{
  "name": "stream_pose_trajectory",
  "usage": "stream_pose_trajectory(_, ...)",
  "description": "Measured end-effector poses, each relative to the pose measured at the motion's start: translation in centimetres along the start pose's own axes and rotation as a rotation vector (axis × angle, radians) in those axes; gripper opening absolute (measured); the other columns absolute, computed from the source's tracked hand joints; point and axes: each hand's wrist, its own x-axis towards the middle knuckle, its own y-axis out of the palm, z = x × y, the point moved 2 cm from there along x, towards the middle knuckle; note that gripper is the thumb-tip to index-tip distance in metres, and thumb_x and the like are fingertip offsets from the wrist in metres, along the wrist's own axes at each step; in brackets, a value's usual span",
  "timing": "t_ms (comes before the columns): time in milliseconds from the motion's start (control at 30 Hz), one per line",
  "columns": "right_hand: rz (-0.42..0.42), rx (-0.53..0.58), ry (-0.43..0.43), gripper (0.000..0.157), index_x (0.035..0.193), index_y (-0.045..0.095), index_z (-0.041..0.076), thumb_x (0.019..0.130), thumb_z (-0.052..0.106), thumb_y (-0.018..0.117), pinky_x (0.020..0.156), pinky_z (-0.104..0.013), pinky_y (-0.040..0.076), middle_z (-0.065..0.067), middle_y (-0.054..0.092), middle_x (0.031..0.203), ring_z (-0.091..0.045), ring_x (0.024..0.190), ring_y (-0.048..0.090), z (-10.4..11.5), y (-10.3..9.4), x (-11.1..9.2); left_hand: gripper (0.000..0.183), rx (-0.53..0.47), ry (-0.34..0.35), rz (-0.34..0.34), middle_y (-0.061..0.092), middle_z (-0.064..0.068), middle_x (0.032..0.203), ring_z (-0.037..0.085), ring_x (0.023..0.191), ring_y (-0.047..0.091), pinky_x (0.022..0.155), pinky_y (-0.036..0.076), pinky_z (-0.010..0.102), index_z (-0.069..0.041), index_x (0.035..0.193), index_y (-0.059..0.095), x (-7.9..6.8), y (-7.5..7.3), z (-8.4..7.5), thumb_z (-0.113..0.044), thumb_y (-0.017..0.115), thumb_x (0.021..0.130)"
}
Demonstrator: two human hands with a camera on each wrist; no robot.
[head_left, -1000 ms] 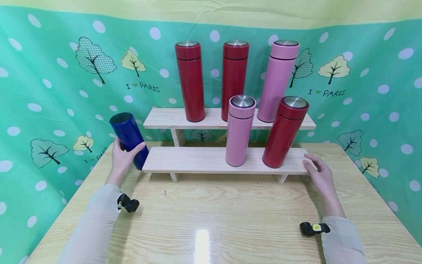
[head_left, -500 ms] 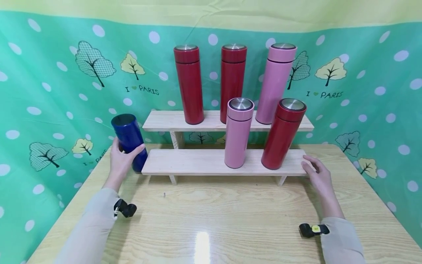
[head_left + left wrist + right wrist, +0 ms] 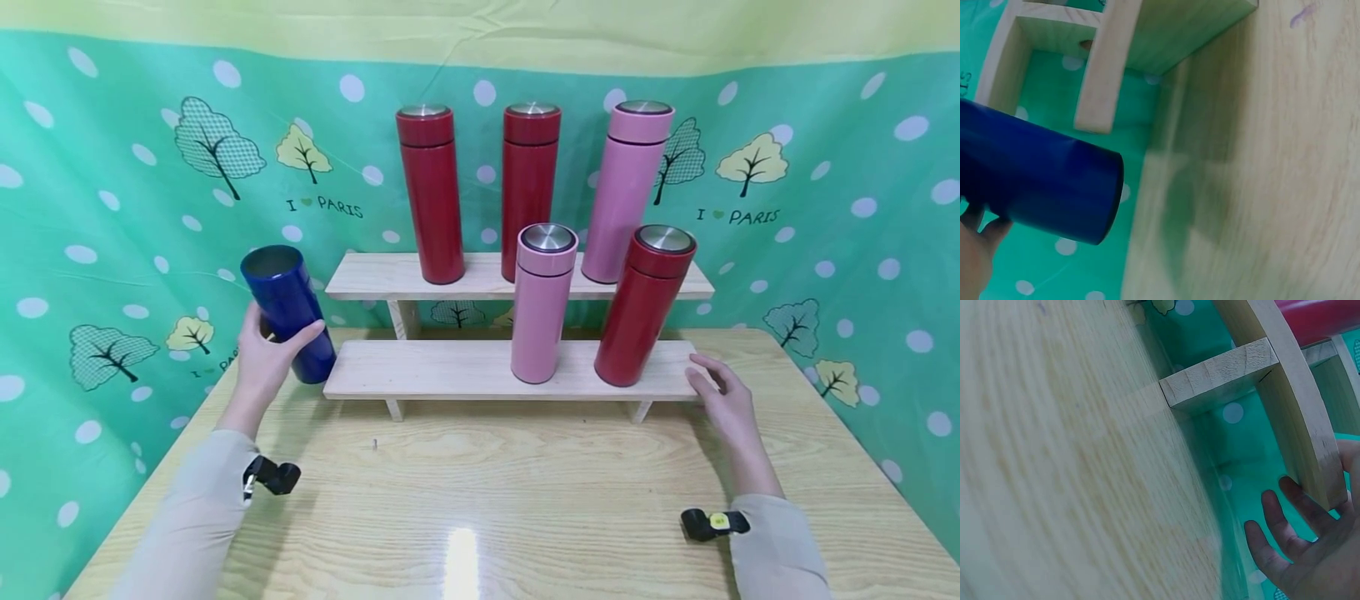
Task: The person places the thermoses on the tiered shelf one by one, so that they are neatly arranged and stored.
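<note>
In the head view my left hand grips a dark blue thermos bottle just left of the wooden two-tier shelf, thumb on the near side. The bottle leans left, its top dark and without a silver disc. Seen from the left wrist, the bottle's base appears apart from the table. My right hand touches the right end of the lower board. In the right wrist view its fingers are loosely spread beside and below the board end; how firmly they press cannot be told.
A pink bottle and a red bottle stand on the lower board. Two red ones, a left and a middle, plus a pink one, stand above. A green curtain hangs behind the wooden table.
My left hand and the blue bottle dip slightly, then shift left and up; the bottle's dark top turns more toward the head camera. My right hand stays at the shelf end.
</note>
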Motion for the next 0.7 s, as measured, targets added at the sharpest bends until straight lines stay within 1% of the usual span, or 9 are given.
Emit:
stream_pose_trajectory(33, 0.001, -0.001, 0.001, 0.059, 0.149, 0.046, 0.014, 0.100, 0.046, 0.054, 0.077, -0.014, 0.049, -0.017, 0.027, 0.160, -0.030, 0.130, 0.043, 0.0, 0.0, 0.0, 0.081, -0.001, 0.006, 0.005, 0.043, 0.010, 0.149, 0.028, 0.134, 0.042, 0.110, 0.033, 0.053, -0.030, 0.151, 0.034, -0.1, -0.1, -0.2, -0.035, 0.080, 0.085)
stream_pose_trajectory(100, 0.002, -0.003, 0.001, 0.059, 0.149, 0.045, 0.013, 0.100, 0.045, 0.055, 0.077, -0.014, 0.049, -0.017, 0.027, 0.160, -0.029, 0.130, 0.043, 0.0, 0.0, 0.0, 0.079, 0.002, 0.016, 0.010, 0.044, 0.010, 0.149, 0.028, 0.133, 0.043, 0.109, 0.034, 0.054, -0.031, 0.151, 0.034, -0.2, -0.2, -0.6, -0.035, 0.079, 0.085)
stream_pose_trajectory(267, 0.005, -0.001, -0.004, 0.059, 0.149, 0.045, 0.012, 0.100, 0.043, 0.055, 0.075, -0.017, 0.052, -0.017, 0.028, 0.159, -0.013, 0.116, 0.048, -0.1, 0.0, 0.0, 0.078, 0.006, 0.024, -0.003, 0.045, 0.009, 0.147, 0.026, 0.130, 0.044, 0.108, 0.035, 0.053, -0.032, 0.150, 0.036, -0.4, -0.5, -1.6, -0.035, 0.078, 0.086)
stream_pose_trajectory(333, 0.007, 0.003, -0.006, 0.058, 0.149, 0.045, 0.012, 0.100, 0.043, 0.055, 0.075, -0.018, 0.052, -0.017, 0.027, 0.159, -0.011, 0.114, 0.048, -0.1, 0.0, 0.0, 0.077, 0.002, 0.025, -0.011, 0.046, 0.008, 0.146, 0.025, 0.129, 0.045, 0.108, 0.035, 0.052, -0.032, 0.150, 0.037, -0.6, -0.6, -2.0, -0.035, 0.079, 0.085)
stream_pose_trajectory(433, 0.010, 0.004, -0.007, 0.058, 0.149, 0.045, 0.013, 0.100, 0.043, 0.055, 0.075, -0.017, 0.052, -0.018, 0.026, 0.159, -0.023, 0.124, 0.047, 0.0, -0.1, -0.1, 0.077, -0.003, 0.028, -0.019, 0.047, 0.007, 0.145, 0.023, 0.129, 0.045, 0.108, 0.035, 0.051, -0.032, 0.150, 0.037, -0.7, -0.8, -2.6, -0.034, 0.079, 0.085)
stream_pose_trajectory(533, 0.012, 0.006, -0.008, 0.058, 0.149, 0.045, 0.014, 0.100, 0.044, 0.055, 0.075, -0.016, 0.051, -0.018, 0.025, 0.160, -0.032, 0.131, 0.042, 0.1, -0.1, -0.1, 0.074, -0.008, 0.046, -0.029, 0.049, 0.005, 0.142, 0.021, 0.125, 0.047, 0.107, 0.037, 0.047, -0.031, 0.149, 0.038, -0.9, -1.0, -3.0, -0.032, 0.078, 0.086)
stream_pose_trajectory(567, 0.013, 0.007, -0.008, 0.058, 0.149, 0.045, 0.015, 0.100, 0.044, 0.055, 0.075, -0.016, 0.051, -0.018, 0.025, 0.160, -0.034, 0.133, 0.040, 0.1, -0.1, -0.1, 0.074, -0.010, 0.050, -0.033, 0.050, 0.005, 0.140, 0.020, 0.124, 0.048, 0.106, 0.038, 0.046, -0.031, 0.148, 0.039, -0.9, -1.0, -3.2, -0.032, 0.078, 0.086)
stream_pose_trajectory(700, 0.015, 0.011, -0.009, 0.058, 0.149, 0.045, 0.015, 0.100, 0.045, 0.055, 0.075, -0.015, 0.051, -0.019, 0.025, 0.160, -0.036, 0.134, 0.039, 0.1, 0.0, -0.1, 0.070, -0.030, 0.069, -0.051, 0.052, 0.002, 0.136, 0.015, 0.119, 0.050, 0.103, 0.039, 0.042, -0.030, 0.146, 0.042, -1.2, -1.0, -3.5, -0.030, 0.078, 0.086)
